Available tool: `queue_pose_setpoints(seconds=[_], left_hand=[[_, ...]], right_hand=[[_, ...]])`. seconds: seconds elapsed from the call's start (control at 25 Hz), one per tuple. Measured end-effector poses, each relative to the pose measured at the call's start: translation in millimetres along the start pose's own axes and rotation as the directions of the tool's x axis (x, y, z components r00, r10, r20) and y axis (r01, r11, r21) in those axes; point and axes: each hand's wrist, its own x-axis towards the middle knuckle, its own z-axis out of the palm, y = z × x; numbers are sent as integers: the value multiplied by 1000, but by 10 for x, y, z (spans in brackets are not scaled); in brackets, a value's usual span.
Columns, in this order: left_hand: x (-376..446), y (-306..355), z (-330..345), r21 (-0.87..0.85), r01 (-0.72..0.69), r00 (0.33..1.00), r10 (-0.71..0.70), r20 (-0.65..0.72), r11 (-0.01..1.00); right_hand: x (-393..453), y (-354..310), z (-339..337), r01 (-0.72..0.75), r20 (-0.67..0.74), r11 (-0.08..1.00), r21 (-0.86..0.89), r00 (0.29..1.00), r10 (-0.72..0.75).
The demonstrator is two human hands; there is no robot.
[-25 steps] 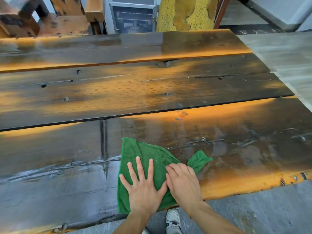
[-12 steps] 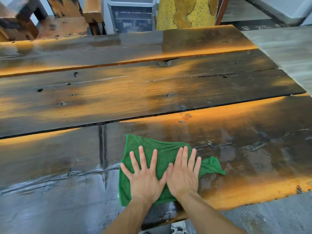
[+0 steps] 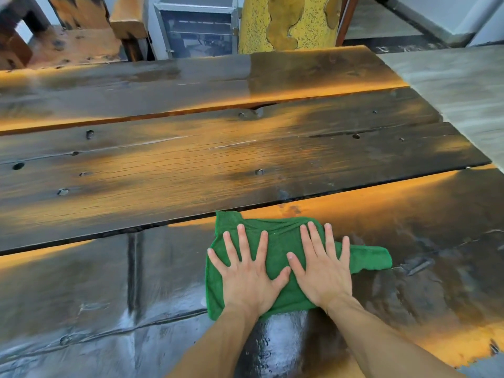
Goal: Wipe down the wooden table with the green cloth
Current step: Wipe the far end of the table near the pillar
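One wooden table (image 3: 191, 165), built of three broad dark planks running left to right, with open seams between them. Bolt heads and holes dot the middle plank. The near plank shines wet below the hands, close to the near edge. Right edge meets a pale grey surface (image 3: 458, 85). Beyond the far edge: timber pieces (image 3: 81, 36) at the far-left corner, one metal-framed cabinet (image 3: 199, 28) and one yellow speckled column (image 3: 289, 20) near the far middle.

One green cloth (image 3: 275, 241), spread on the near plank right of centre. Its far-left corner reaches the seam with the middle plank; a loose tail trails right, out from under the hands.

Two hands. Left hand (image 3: 246, 271) lies flat, fingers splayed and straight, pressing the cloth's left half. Right hand (image 3: 320, 268) does the same on the right half, thumbs nearly touching. Neither grasps the cloth; both only bear down on it.

Likely risks, by judgement:
- The loose tail is unweighted, so it may fold under or drag and leave a streak.
- The cloth's corner could catch in the seam or snag on a bolt head when pushed across.
- Flat palms without a grip may slide over the wet cloth instead of carrying it.
- The middle and far planks look unwiped; the far one may demand a long lean.
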Motion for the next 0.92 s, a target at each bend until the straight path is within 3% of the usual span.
queue_pose_setpoints(seconds=[0.28, 0.56, 0.92], left_hand=[[901, 334, -173, 34, 25, 998, -27, 49, 999], [2018, 586, -300, 72, 78, 997, -79, 13, 994], [3327, 701, -559, 38, 211, 977, -211, -17, 977]], right_hand=[[984, 460, -173, 93, 16, 995, -24, 996, -92], [2146, 671, -329, 118, 24, 993, -5, 993, -118], [3710, 744, -564, 268, 11, 963, 5, 963, -268]])
